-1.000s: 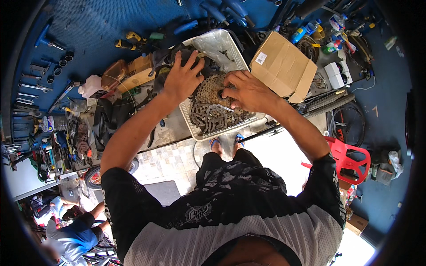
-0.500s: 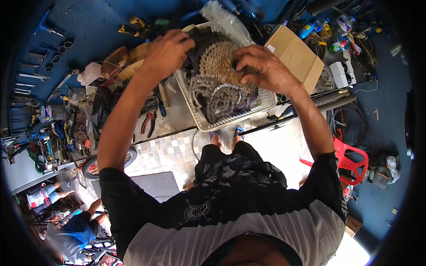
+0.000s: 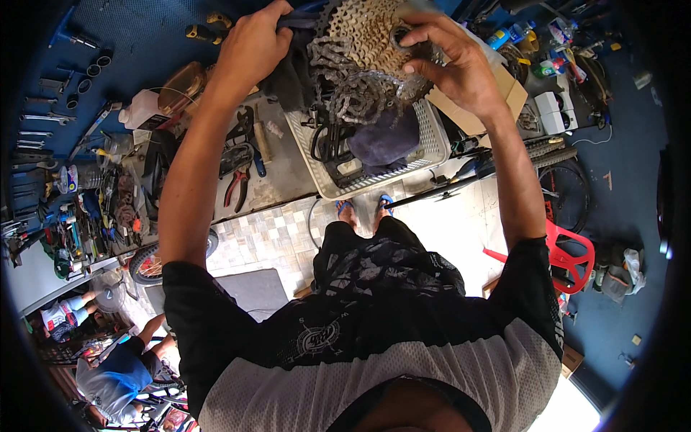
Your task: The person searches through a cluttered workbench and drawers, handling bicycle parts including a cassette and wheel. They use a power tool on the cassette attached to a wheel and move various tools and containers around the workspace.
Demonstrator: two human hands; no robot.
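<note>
Above the far part of a cream plastic basket (image 3: 327, 189) hangs a rusty bicycle cassette (image 3: 363, 36). My right hand (image 3: 461, 72) is closed around its centre, thumb and fingers at the hub hole. A greasy bicycle chain (image 3: 345, 93) dangles below the cassette. To the left, my left hand (image 3: 248, 43) has its fingers curled by a dark item at the picture's top; what they hold is partly hidden. A dark purple cloth (image 3: 389, 140) and black parts lie in the basket. A black cloth (image 3: 291, 79) hangs by its left rim.
Red-handled pliers (image 3: 236, 189) and other tools lie on the bench left of the basket. A cardboard box (image 3: 507, 93) stands to its right. Wrenches (image 3: 44, 117) hang on the blue wall. A red chair (image 3: 572, 255) is at the right; people (image 3: 119, 374) are at lower left.
The cassette and chain have risen out of the basket, away from me, with my right hand. My left hand has moved up and left. The purple cloth and black parts are now exposed.
</note>
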